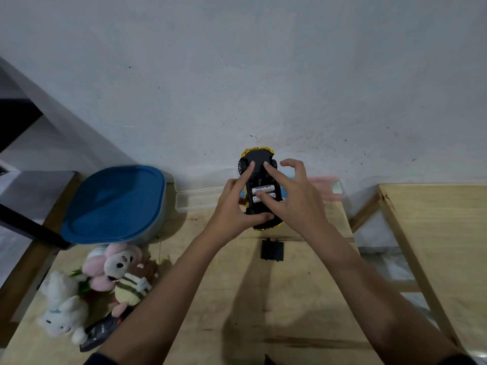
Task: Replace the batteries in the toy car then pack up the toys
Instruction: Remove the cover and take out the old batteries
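Toy car (259,180), yellow-bodied, turned underside up and held between both hands over the far part of the wooden counter (237,299), close to the wall. Its battery bay is uncovered and contains two white batteries (264,192) lying side by side. Left hand (232,206): grips the car from the left, thumb wrapped round the near end, forefinger laid straight along the black underside. Right hand (297,198): spread, thumb tip pressing on the batteries, forefinger straight on the underside beside a wheel, remaining fingers arched clear of the car. Black battery cover (272,248): flat on the counter, just nearer than the car. Clear tub (195,198): behind the car, against the wall. Blue-lidded container (116,204): far left. Plush toys (118,272): heaped at the near left, a dark remote control (101,331) beside them.
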